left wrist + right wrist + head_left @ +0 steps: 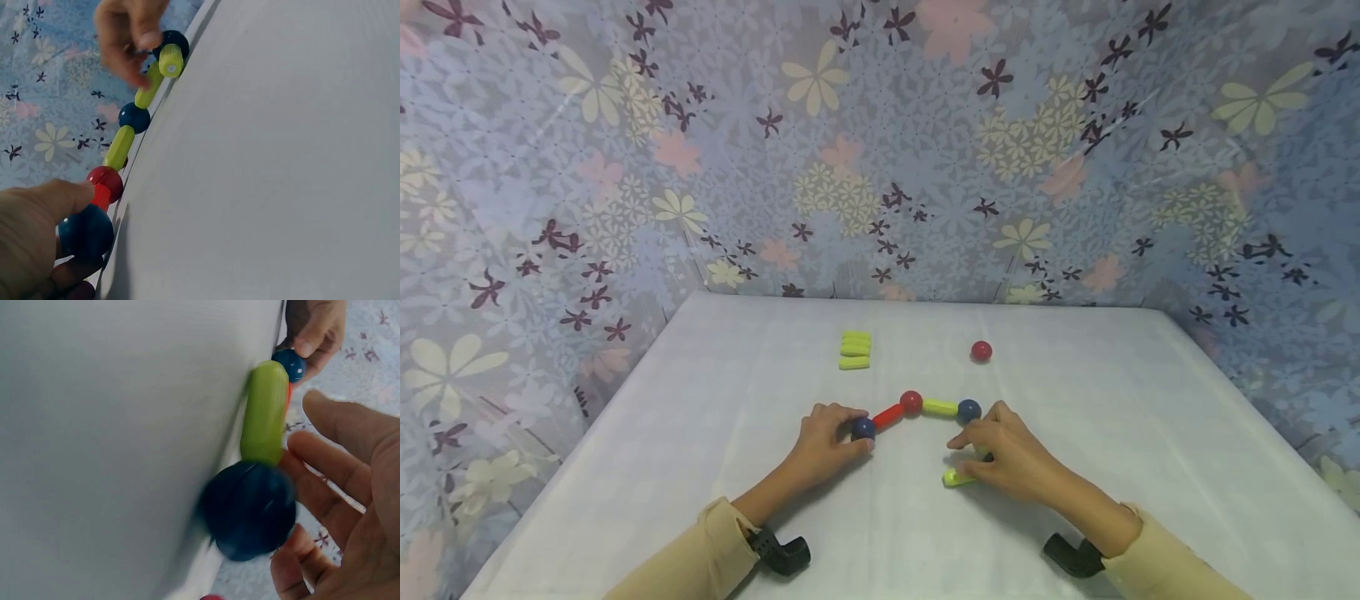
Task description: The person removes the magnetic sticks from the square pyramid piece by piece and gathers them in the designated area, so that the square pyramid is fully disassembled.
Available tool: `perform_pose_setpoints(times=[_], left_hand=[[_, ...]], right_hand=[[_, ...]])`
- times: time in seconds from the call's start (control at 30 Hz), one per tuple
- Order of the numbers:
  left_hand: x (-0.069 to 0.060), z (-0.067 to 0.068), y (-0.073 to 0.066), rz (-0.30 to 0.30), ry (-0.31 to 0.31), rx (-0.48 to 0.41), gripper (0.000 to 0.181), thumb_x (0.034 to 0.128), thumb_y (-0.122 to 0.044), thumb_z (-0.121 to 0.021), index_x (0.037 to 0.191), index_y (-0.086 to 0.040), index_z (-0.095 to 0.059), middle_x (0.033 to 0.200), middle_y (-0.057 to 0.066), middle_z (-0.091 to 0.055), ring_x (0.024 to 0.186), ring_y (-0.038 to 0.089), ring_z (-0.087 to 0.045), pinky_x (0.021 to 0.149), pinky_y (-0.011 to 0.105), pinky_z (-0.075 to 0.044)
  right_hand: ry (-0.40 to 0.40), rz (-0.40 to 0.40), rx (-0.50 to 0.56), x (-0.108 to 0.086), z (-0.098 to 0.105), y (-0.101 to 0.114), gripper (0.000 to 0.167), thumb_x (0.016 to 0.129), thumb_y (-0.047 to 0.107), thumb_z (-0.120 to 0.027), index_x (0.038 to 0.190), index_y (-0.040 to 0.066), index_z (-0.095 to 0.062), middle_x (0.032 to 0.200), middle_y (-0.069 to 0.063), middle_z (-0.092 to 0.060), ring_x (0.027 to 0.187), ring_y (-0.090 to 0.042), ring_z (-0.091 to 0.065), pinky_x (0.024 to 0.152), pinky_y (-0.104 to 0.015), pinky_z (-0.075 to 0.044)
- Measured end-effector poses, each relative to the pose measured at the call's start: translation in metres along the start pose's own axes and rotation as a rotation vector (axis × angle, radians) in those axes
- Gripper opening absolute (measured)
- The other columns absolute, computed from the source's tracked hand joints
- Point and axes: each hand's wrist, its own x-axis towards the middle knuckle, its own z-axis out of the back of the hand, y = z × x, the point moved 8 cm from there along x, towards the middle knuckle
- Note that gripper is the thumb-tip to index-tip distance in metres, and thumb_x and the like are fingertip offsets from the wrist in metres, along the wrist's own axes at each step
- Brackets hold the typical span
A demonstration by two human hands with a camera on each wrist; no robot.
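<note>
In the head view, my left hand (829, 440) grips a dark blue ball (863, 428) at the left end of a chain on the table. From it run a red rod (889, 416), a red ball (912, 403), a yellow-green rod (940, 407) and a second blue ball (968, 411). Another yellow-green rod (149, 87) leads to a third blue ball (250, 509), mostly covered in the head view. A further yellow-green rod (955, 478) sticks out from that ball. My right hand (1011, 454) hovers beside it, fingers loosely bent and apart, holding nothing.
Several yellow-green rods (855, 350) lie in a stack toward the back of the white-covered table (760, 350). A loose red ball (981, 351) sits at the back right. Behind the table hangs a flowered cloth (880, 150).
</note>
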Motion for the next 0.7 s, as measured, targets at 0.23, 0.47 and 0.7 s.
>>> perform_pose_setpoints(times=[0.23, 0.47, 0.7], left_hand=[[-0.004, -0.008, -0.013, -0.046, -0.013, 0.084, 0.037, 0.0748, -0.031, -0.077, 0.107, -0.015, -0.067, 0.1, -0.001, -0.067, 0.093, 0.014, -0.046, 0.086, 0.038, -0.032], [-0.013, -0.016, -0.034, -0.104, -0.025, 0.135, 0.036, 0.0721, -0.032, -0.079, 0.1, -0.014, -0.067, 0.093, -0.001, -0.066, 0.088, 0.013, -0.046, 0.082, 0.035, -0.032], [-0.017, -0.016, -0.04, -0.114, -0.027, 0.149, 0.035, 0.0706, -0.033, -0.08, 0.098, -0.015, -0.067, 0.091, -0.003, -0.065, 0.085, 0.011, -0.046, 0.08, 0.033, -0.031]], right_hand=[[-0.093, 0.03, -0.067, 0.037, 0.0, 0.021, 0.04, 0.074, 0.027, -0.079, 0.112, 0.019, -0.069, 0.11, 0.004, -0.069, 0.096, -0.016, -0.044, 0.077, -0.031, -0.035], [0.008, -0.047, -0.052, 0.065, -0.016, 0.021, 0.052, 0.072, 0.028, -0.08, 0.12, 0.019, -0.064, 0.109, 0.004, -0.068, 0.1, -0.018, -0.045, 0.08, -0.033, -0.035], [0.096, -0.045, -0.041, 0.067, -0.026, 0.018, 0.05, 0.071, 0.024, -0.08, 0.119, 0.017, -0.065, 0.106, 0.004, -0.067, 0.102, -0.018, -0.048, 0.083, -0.036, -0.037]])
